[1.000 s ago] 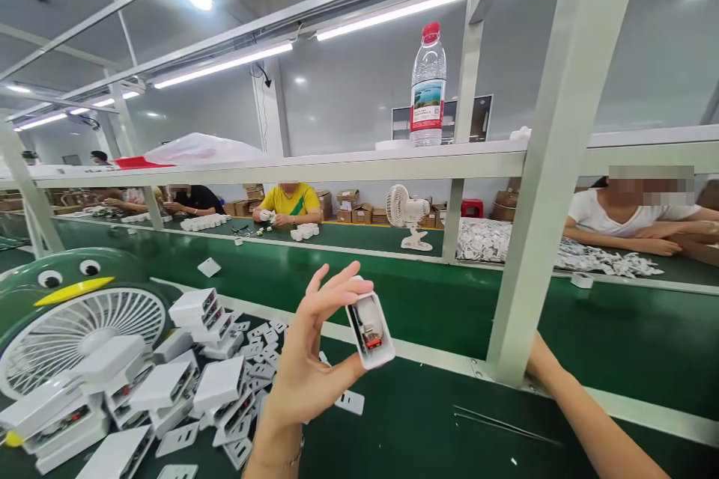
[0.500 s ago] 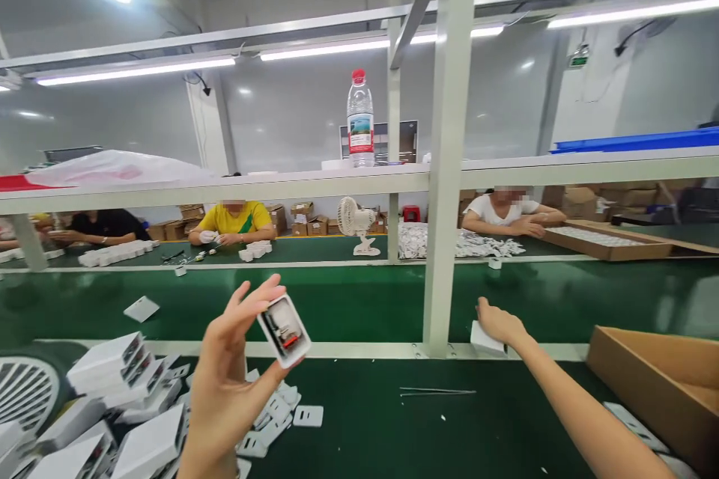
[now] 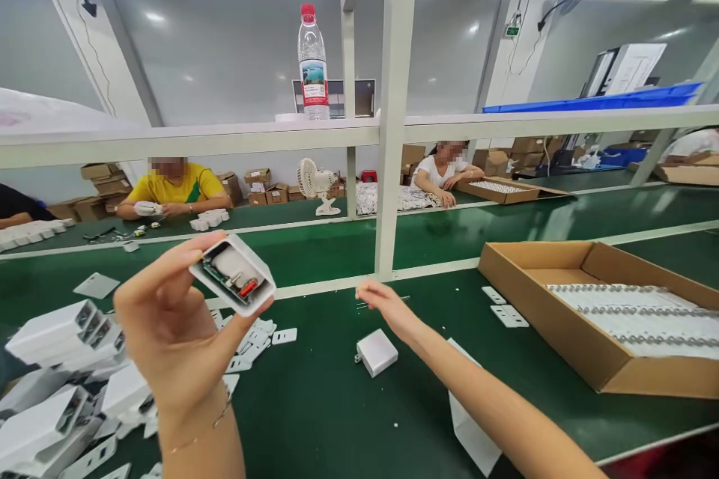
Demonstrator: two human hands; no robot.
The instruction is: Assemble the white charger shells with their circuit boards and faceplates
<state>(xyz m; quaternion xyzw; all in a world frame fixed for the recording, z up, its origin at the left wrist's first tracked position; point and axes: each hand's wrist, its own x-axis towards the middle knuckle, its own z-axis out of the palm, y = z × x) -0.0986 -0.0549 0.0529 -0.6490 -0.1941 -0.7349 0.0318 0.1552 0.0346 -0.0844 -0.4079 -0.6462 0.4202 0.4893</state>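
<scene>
Between the thumb and fingers of my left hand [image 3: 180, 307] is a white open housing [image 3: 233, 275], held up and tilted, with a circuit board and a red part visible inside. My right hand [image 3: 387, 307] reaches over the green table, its fingers stretched out and partly covering thin metal tweezers [image 3: 402, 298]. Just below it a closed white adapter block [image 3: 377, 352] with small prongs lies on the table, apart from the hand. Slotted white plates [image 3: 284, 336] lie to the right of my left wrist.
White housings [image 3: 53, 329] are piled at the left. An open cardboard box [image 3: 618, 378] with rows of white parts stands at the right. A post [image 3: 392, 112] rises behind my right hand. White paper [image 3: 469, 419] lies under my right forearm. People sit across the bench.
The view has turned right and down, bringing in more of the box. My right hand has let go of the white block, which now lies on the near table. My left hand still holds the housing.
</scene>
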